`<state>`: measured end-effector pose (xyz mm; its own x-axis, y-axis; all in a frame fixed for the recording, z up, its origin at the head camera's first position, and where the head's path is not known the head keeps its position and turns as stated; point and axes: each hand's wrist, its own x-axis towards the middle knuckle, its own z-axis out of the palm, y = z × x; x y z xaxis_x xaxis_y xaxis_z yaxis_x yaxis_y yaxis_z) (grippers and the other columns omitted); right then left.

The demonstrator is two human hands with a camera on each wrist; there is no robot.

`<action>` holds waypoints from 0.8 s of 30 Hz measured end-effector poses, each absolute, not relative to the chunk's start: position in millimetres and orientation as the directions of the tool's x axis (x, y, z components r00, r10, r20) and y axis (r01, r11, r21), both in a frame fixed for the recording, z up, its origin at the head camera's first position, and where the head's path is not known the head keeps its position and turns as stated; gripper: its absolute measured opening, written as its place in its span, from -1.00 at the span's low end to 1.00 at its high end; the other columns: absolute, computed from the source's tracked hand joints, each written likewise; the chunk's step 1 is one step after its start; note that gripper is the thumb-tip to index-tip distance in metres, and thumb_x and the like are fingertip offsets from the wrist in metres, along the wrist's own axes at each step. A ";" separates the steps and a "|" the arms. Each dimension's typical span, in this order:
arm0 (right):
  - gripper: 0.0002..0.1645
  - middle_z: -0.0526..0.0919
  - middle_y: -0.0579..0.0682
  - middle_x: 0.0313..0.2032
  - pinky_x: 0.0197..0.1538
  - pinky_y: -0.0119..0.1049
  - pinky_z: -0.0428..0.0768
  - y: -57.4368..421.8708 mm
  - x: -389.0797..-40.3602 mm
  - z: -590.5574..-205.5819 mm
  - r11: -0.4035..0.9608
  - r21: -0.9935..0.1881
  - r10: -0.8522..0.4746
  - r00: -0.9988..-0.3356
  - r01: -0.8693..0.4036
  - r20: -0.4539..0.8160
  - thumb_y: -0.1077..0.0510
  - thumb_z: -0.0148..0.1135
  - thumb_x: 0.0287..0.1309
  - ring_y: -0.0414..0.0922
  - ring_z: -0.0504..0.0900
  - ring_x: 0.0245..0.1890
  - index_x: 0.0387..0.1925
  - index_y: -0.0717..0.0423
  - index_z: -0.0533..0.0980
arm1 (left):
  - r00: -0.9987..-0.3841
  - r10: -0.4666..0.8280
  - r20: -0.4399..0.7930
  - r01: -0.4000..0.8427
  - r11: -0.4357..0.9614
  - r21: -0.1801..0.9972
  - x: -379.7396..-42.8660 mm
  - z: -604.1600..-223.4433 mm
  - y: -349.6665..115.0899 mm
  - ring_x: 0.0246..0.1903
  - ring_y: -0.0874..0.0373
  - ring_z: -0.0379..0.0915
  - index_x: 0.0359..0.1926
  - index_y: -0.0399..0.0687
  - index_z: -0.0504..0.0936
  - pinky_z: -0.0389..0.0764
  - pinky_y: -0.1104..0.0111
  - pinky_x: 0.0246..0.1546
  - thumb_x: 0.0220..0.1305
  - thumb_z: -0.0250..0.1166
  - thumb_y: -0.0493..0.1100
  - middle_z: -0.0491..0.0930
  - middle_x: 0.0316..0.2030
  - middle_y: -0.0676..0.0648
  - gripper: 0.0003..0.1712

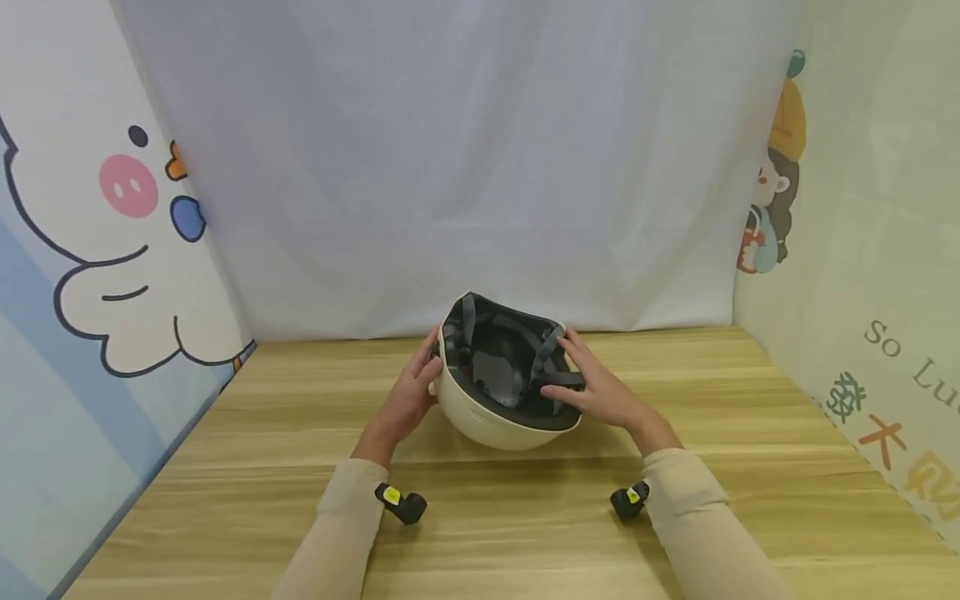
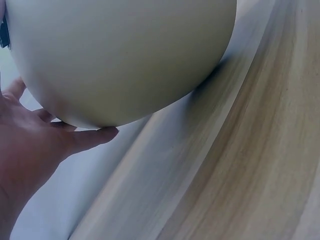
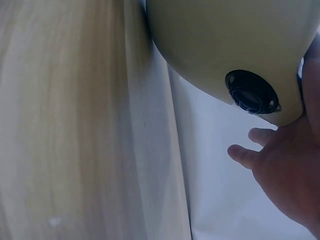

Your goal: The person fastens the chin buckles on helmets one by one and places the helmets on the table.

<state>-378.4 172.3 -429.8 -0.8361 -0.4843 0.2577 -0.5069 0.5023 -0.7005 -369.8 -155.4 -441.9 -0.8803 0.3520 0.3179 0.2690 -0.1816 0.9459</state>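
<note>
Our left hand [image 1: 408,398] holds the helmet [image 1: 495,429] with spread fingers [image 2: 95,140]; our right hand [image 1: 603,396] pinches its rim. Shell-down on the table [image 1: 225,500], the helmet opens tilted up toward us, its long axis unclear.

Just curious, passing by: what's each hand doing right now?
Left hand: holding one side of the helmet.
Right hand: holding the helmet's other side.

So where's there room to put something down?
The table is bare from the left hand to the left wall, and from the right hand to the right wall. It's crowded in the middle: the helmet is between both hands.
</note>
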 end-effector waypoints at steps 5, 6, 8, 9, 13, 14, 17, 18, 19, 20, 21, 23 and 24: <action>0.14 -0.39 -0.01 0.58 0.39 0.31 0.02 173.9 -376.5 -430.7 0.499 -0.707 -0.503 -0.832 -0.501 0.234 -0.16 0.34 0.25 0.15 -0.25 0.54 0.59 0.08 -0.10 | -0.894 0.328 0.304 0.259 -0.175 0.950 -368.6 -440.3 -152.9 0.49 -0.08 -0.18 0.62 0.13 -0.13 0.11 -0.37 0.23 0.61 -0.11 -0.03 -0.18 0.57 -0.06 -0.30; 0.14 -0.40 0.00 0.58 0.38 0.32 0.02 174.3 -376.1 -430.8 0.494 -0.710 -0.512 -0.828 -0.502 0.229 -0.15 0.35 0.25 0.17 -0.24 0.54 0.59 0.08 -0.09 | -0.893 0.333 0.302 0.258 -0.171 0.951 -369.1 -440.8 -152.4 0.48 -0.06 -0.19 0.62 0.13 -0.14 0.10 -0.35 0.25 0.62 -0.14 0.00 -0.18 0.57 -0.05 -0.32; 0.16 -0.42 0.03 0.58 0.37 0.34 0.05 175.5 -375.3 -429.8 0.471 -0.726 -0.532 -0.818 -0.501 0.219 -0.16 0.37 0.22 0.24 -0.17 0.52 0.59 0.08 -0.09 | -0.885 0.352 0.304 0.254 -0.182 0.950 -370.4 -441.9 -151.5 0.48 -0.02 -0.20 0.62 0.10 -0.15 0.06 -0.25 0.32 0.62 -0.18 0.08 -0.18 0.57 -0.05 -0.31; 0.18 -0.43 0.03 0.57 0.37 0.33 0.06 176.4 -375.2 -429.6 0.460 -0.738 -0.541 -0.815 -0.493 0.208 -0.17 0.38 0.20 0.25 -0.14 0.52 0.60 0.07 -0.09 | -0.880 0.362 0.308 0.253 -0.191 0.948 -370.8 -442.3 -151.2 0.48 -0.02 -0.20 0.61 0.06 -0.16 0.03 -0.20 0.35 0.62 -0.20 0.13 -0.17 0.56 -0.07 -0.29; 0.29 -0.51 0.00 0.56 0.36 0.36 0.05 181.4 -374.7 -426.7 0.408 -0.786 -0.587 -0.793 -0.463 0.163 -0.25 0.42 0.11 0.27 -0.18 0.52 0.61 0.00 -0.15 | -0.875 0.375 0.305 0.240 -0.210 0.948 -372.2 -443.7 -150.1 0.43 0.03 -0.10 0.58 -0.05 -0.11 0.06 0.07 0.39 0.57 -0.22 0.27 -0.06 0.50 -0.12 -0.21; 0.32 -0.53 0.01 0.56 0.35 0.37 0.06 182.7 -374.9 -426.1 0.403 -0.791 -0.595 -0.788 -0.461 0.156 -0.28 0.42 0.09 0.28 -0.18 0.51 0.61 0.00 -0.17 | -0.878 0.371 0.303 0.239 -0.208 0.948 -371.9 -443.5 -149.9 0.41 0.04 -0.07 0.57 -0.07 -0.10 0.09 0.12 0.37 0.57 -0.22 0.28 -0.03 0.48 -0.14 -0.20; 0.44 -0.51 0.06 0.56 0.34 0.39 0.05 184.6 -374.9 -423.5 0.414 -0.778 -0.603 -0.783 -0.472 0.154 -0.39 0.46 -0.04 0.28 -0.26 0.52 0.61 0.01 -0.16 | -0.894 0.356 0.274 0.216 -0.193 0.957 -369.9 -442.1 -149.4 0.31 0.05 0.08 0.52 -0.06 0.00 0.31 0.14 0.20 0.57 -0.23 0.26 0.08 0.41 -0.13 -0.27; 0.48 -0.51 0.07 0.56 0.33 0.39 0.06 184.5 -374.9 -422.5 0.419 -0.771 -0.602 -0.783 -0.479 0.159 -0.41 0.49 -0.10 0.28 -0.27 0.52 0.61 0.02 -0.15 | -0.895 0.359 0.266 0.208 -0.193 0.959 -369.3 -441.1 -148.8 0.30 0.05 0.09 0.52 -0.04 0.01 0.34 0.13 0.17 0.58 -0.23 0.23 0.09 0.41 -0.12 -0.30; 0.52 -0.50 0.08 0.56 0.33 0.39 0.07 184.0 -374.9 -421.4 0.426 -0.762 -0.603 -0.781 -0.487 0.161 -0.43 0.52 -0.16 0.28 -0.30 0.52 0.61 0.02 -0.14 | -0.893 0.365 0.264 0.205 -0.193 0.959 -368.8 -439.9 -148.2 0.31 0.04 0.10 0.53 -0.03 0.02 0.36 0.11 0.17 0.59 -0.24 0.19 0.09 0.42 -0.12 -0.33; 0.55 -0.51 0.09 0.56 0.33 0.40 0.06 183.4 -374.8 -420.4 0.436 -0.749 -0.606 -0.778 -0.498 0.165 -0.44 0.54 -0.22 0.28 -0.34 0.52 0.61 0.02 -0.13 | -0.890 0.371 0.265 0.206 -0.192 0.960 -368.4 -438.7 -147.5 0.32 0.02 0.10 0.54 -0.01 0.02 0.37 0.06 0.17 0.60 -0.24 0.16 0.08 0.43 -0.12 -0.35; 0.59 -0.51 0.08 0.56 0.33 0.40 0.05 182.6 -374.4 -419.4 0.442 -0.740 -0.610 -0.775 -0.507 0.166 -0.44 0.56 -0.27 0.26 -0.38 0.52 0.60 0.02 -0.13 | -0.890 0.373 0.262 0.205 -0.185 0.961 -367.8 -437.7 -147.1 0.33 -0.01 0.10 0.55 0.01 0.01 0.38 0.00 0.17 0.60 -0.23 0.14 0.07 0.45 -0.11 -0.35; 0.63 -0.54 0.05 0.55 0.34 0.38 0.06 181.4 -373.7 -418.0 0.439 -0.733 -0.622 -0.764 -0.520 0.169 -0.41 0.61 -0.34 0.26 -0.39 0.52 0.60 0.03 -0.13 | -0.888 0.378 0.261 0.213 -0.165 0.963 -366.8 -435.7 -146.2 0.38 -0.06 0.06 0.58 0.03 -0.05 0.33 -0.11 0.21 0.59 -0.19 0.16 -0.01 0.50 -0.11 -0.31; 0.64 -0.55 0.05 0.55 0.34 0.38 0.06 181.3 -373.2 -417.8 0.439 -0.730 -0.628 -0.760 -0.523 0.167 -0.39 0.63 -0.36 0.26 -0.39 0.52 0.60 0.04 -0.12 | -0.888 0.381 0.259 0.217 -0.149 0.965 -366.1 -434.5 -145.6 0.40 -0.09 0.03 0.60 0.05 -0.08 0.30 -0.17 0.22 0.59 -0.18 0.18 -0.06 0.53 -0.10 -0.28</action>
